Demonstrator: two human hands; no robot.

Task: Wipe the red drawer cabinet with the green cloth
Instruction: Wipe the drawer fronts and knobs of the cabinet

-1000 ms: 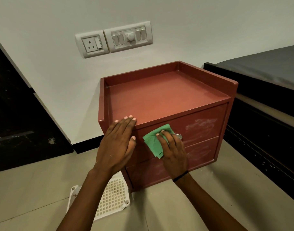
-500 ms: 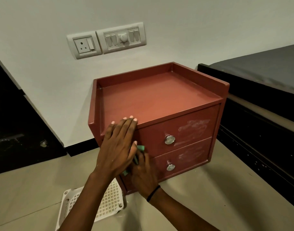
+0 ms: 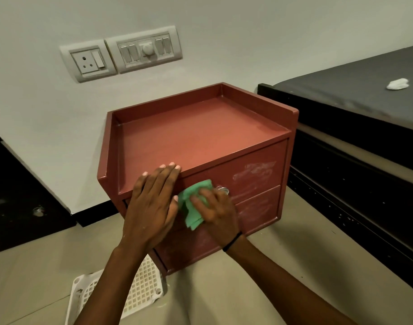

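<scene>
The red drawer cabinet (image 3: 200, 137) is shown standing on the floor (image 3: 294, 266) against a pale wall (image 3: 247, 31), just beside a dark bed (image 3: 355, 95). The left hand (image 3: 151, 207) is laid flat, fingers extended and together, on the front left corner of the cabinet top, its fingertips reaching onto the top surface. The right hand (image 3: 218, 214) is pressed on the green cloth (image 3: 192, 207), which is held bunched against the upper drawer front; how much of the cloth lies under the palm cannot be made out. The upper knob (image 3: 223, 190) is seen only as a sliver of metal above the right knuckles. The lower drawer front is largely covered by both hands and wrists, and no knob is visible there. Pale smears (image 3: 254, 172) are seen on the uncovered right part of the drawer fronts. A dark band (image 3: 232, 241) is worn at the right wrist. A white perforated basket (image 3: 142, 289) lies on the floor below the cabinet, partly hidden by the left forearm. A socket and switch plate (image 3: 121, 55) is mounted on the wall above. A small white object (image 3: 397, 83) rests on the bed; its nature cannot be told. The bed is cut off at the right edge.
</scene>
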